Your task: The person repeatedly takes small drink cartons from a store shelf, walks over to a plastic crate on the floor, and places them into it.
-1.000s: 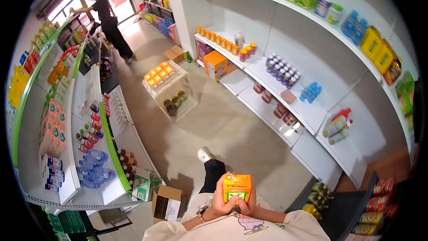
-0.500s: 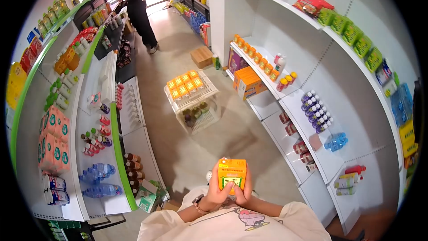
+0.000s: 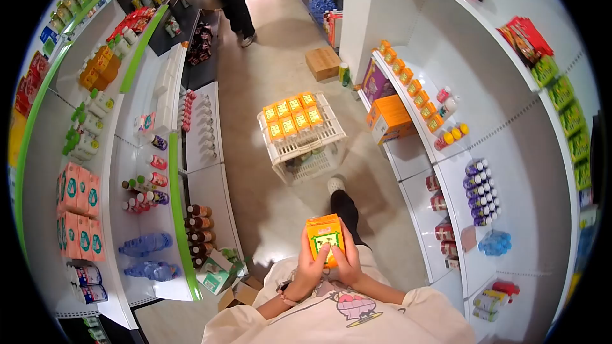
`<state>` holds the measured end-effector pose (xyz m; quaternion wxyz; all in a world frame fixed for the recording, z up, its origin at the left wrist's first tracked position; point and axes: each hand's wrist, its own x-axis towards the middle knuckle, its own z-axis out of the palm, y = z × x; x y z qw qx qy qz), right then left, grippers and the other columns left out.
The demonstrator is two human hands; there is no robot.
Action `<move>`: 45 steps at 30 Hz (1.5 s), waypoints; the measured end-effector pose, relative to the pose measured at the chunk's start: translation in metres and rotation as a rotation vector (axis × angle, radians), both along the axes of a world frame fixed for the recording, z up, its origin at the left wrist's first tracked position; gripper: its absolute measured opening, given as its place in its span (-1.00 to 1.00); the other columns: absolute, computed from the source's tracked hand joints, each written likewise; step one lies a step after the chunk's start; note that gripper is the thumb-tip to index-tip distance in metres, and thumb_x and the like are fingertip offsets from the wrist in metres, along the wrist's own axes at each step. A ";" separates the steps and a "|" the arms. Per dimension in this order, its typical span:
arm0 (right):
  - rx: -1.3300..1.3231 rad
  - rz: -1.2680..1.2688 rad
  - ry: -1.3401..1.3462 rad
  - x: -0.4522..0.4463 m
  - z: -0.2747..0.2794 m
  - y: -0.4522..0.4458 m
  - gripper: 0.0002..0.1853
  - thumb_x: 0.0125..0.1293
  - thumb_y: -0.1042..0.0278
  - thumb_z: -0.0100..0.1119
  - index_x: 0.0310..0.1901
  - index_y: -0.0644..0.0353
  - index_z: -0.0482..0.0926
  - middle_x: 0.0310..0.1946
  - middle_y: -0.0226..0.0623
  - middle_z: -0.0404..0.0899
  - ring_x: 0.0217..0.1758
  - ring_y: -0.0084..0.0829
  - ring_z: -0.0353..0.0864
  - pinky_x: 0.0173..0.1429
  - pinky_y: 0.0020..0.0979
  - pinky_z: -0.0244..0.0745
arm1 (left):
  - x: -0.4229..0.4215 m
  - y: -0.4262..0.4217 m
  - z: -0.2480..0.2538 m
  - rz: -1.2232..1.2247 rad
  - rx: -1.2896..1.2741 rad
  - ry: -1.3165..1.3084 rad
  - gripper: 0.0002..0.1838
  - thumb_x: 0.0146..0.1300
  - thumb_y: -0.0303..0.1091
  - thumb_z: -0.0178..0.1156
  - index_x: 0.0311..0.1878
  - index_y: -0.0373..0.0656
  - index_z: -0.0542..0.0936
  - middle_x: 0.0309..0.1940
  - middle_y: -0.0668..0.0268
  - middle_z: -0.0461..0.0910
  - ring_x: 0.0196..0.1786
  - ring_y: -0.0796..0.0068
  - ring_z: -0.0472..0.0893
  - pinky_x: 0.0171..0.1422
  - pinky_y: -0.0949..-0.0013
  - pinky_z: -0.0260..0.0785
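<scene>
Between my two hands, in front of my body, is an orange drink carton (image 3: 326,228) with a green-edged label. My left hand (image 3: 310,269) is wrapped round its left side, a bracelet on that wrist. Round its right side closes my right hand (image 3: 348,264), and both thumbs press on the near face. Ahead on the floor stands a white plastic crate (image 3: 306,156). Two rows of similar orange cartons (image 3: 292,116) sit on top of it. What lies inside the crate is only partly visible through its slats.
Shelves line both sides of the aisle. More orange cartons (image 3: 413,88) stand in a row on the right shelf, above an orange box (image 3: 389,119). A cardboard box (image 3: 323,64) lies farther ahead. Another person (image 3: 231,0) stands at the far left. My foot (image 3: 336,185) is near the crate.
My view has moved forward and turned, so the crate appears nearer and my leg has stepped into sight. The carton is tilted differently, still in both hands.
</scene>
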<state>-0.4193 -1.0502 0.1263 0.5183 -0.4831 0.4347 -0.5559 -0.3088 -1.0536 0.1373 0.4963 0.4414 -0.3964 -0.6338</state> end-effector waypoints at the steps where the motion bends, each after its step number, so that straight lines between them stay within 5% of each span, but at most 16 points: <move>1: 0.027 0.029 -0.004 -0.002 -0.003 -0.020 -0.44 0.25 0.50 -0.13 0.28 0.47 0.04 0.25 -0.02 0.17 0.31 -0.29 0.18 0.33 -0.39 0.06 | -0.001 -0.017 -0.005 0.024 0.032 0.010 -0.41 0.30 -0.44 -0.02 0.33 -0.25 -0.02 0.11 0.18 0.32 0.14 0.46 0.35 0.19 0.44 0.23; 11: 0.409 0.192 -0.123 -0.037 -0.083 -0.305 -0.48 0.32 0.39 -0.03 0.28 0.29 0.12 0.03 -0.26 0.40 0.04 -0.55 0.40 0.09 -0.54 0.31 | -0.024 -0.267 -0.105 0.194 0.174 -0.134 -0.40 0.33 -0.34 -0.01 0.36 -0.26 0.04 0.12 0.21 0.26 0.08 0.51 0.35 0.09 0.51 0.27; 15: 0.434 0.396 -0.101 -0.053 -0.154 -0.432 -0.45 0.32 0.41 0.01 0.29 0.26 0.09 0.04 -0.19 0.41 0.06 -0.50 0.41 0.10 -0.49 0.34 | -0.032 -0.389 -0.116 0.220 0.405 -0.106 -0.48 0.33 -0.25 0.00 0.33 -0.09 0.18 -0.12 0.45 0.49 -0.22 0.71 0.46 -0.28 0.58 0.34; 19: 0.414 0.398 0.126 -0.041 -0.260 -0.534 -0.42 0.28 0.36 0.08 0.27 0.29 0.09 -0.05 -0.16 0.47 -0.03 -0.43 0.48 0.04 -0.42 0.39 | -0.020 -0.481 -0.187 0.201 0.535 -0.253 -0.55 0.32 -0.19 0.00 0.24 -0.09 0.29 -0.19 0.47 0.49 -0.25 0.72 0.46 -0.29 0.55 0.36; 22: 0.611 0.433 0.244 -0.025 -0.242 -0.595 -0.41 0.25 0.34 0.12 0.24 0.31 0.12 -0.13 -0.18 0.50 -0.10 -0.46 0.50 -0.04 -0.45 0.41 | -0.004 -0.541 -0.209 0.228 0.635 -0.262 -0.69 0.31 -0.20 0.01 0.04 -0.11 0.46 -0.31 0.52 0.48 -0.31 0.73 0.45 -0.33 0.55 0.36; 24: 0.653 0.434 0.231 -0.010 -0.281 -0.626 -0.40 0.24 0.34 0.14 0.23 0.33 0.13 -0.17 -0.20 0.52 -0.15 -0.48 0.50 -0.10 -0.47 0.42 | 0.008 -0.570 -0.228 0.256 0.575 -0.257 -0.67 0.28 -0.23 0.04 0.06 -0.16 0.46 -0.39 0.50 0.46 -0.41 0.73 0.42 -0.41 0.58 0.31; 26: 0.635 0.377 0.115 0.007 -0.317 -0.643 -0.39 0.21 0.37 0.17 0.23 0.34 0.13 -0.22 -0.23 0.53 -0.23 -0.53 0.50 -0.18 -0.51 0.43 | 0.023 -0.590 -0.260 0.270 0.564 -0.258 -0.70 0.26 -0.29 0.05 0.02 -0.20 0.49 -0.45 0.49 0.45 -0.46 0.74 0.42 -0.42 0.61 0.31; 30: 0.474 0.281 0.297 0.029 -0.372 -0.672 -0.44 0.15 0.45 0.20 0.17 0.36 0.21 -0.20 -0.20 0.54 -0.18 -0.46 0.53 -0.14 -0.48 0.44 | 0.035 -0.623 -0.298 0.412 0.585 -0.130 -0.71 0.25 -0.38 0.02 0.02 -0.24 0.49 -0.44 0.49 0.47 -0.46 0.75 0.43 -0.41 0.62 0.31; 31: 0.396 0.278 0.399 0.030 -0.384 -0.675 -0.45 0.13 0.46 0.20 0.15 0.36 0.24 -0.19 -0.18 0.54 -0.18 -0.44 0.54 -0.13 -0.47 0.45 | 0.039 -0.626 -0.306 0.370 0.628 -0.155 -0.61 0.25 -0.38 0.02 0.16 -0.20 0.43 -0.15 0.40 0.50 -0.22 0.67 0.46 -0.23 0.55 0.37; 34: 0.251 0.235 0.777 0.026 -0.391 -0.677 -0.49 0.02 0.53 0.24 0.06 0.34 0.34 -0.18 -0.13 0.54 -0.17 -0.34 0.56 -0.11 -0.41 0.46 | 0.043 -0.627 -0.325 0.343 0.715 -0.156 -0.57 0.25 -0.36 0.02 0.19 -0.24 0.38 0.00 0.33 0.48 -0.11 0.64 0.43 -0.19 0.52 0.38; 37: 0.353 0.275 0.674 0.023 -0.378 -0.680 -0.47 0.01 0.50 0.26 0.06 0.32 0.34 -0.22 -0.15 0.54 -0.19 -0.34 0.56 -0.11 -0.38 0.46 | 0.041 -0.610 -0.339 0.382 0.716 -0.156 -0.58 0.25 -0.34 0.02 0.17 -0.27 0.40 -0.03 0.33 0.49 -0.18 0.62 0.45 -0.20 0.54 0.37; 41: 0.451 0.324 0.738 0.024 -0.359 -0.686 -0.48 0.03 0.40 0.28 0.05 0.29 0.36 -0.26 -0.16 0.55 -0.21 -0.31 0.56 -0.12 -0.34 0.46 | 0.044 -0.561 -0.365 0.362 0.640 -0.239 -0.67 0.24 -0.33 0.02 0.03 -0.27 0.51 -0.33 0.33 0.60 -0.34 0.60 0.51 -0.25 0.54 0.34; 45: 0.530 0.366 0.779 0.037 -0.343 -0.687 -0.49 0.09 0.35 0.23 0.08 0.25 0.33 -0.24 -0.16 0.55 -0.18 -0.28 0.56 -0.08 -0.32 0.45 | 0.048 -0.490 -0.381 0.315 0.575 -0.468 -0.68 0.21 -0.28 0.01 -0.07 -0.26 0.56 -0.36 0.15 0.62 -0.28 0.35 0.58 -0.18 0.38 0.38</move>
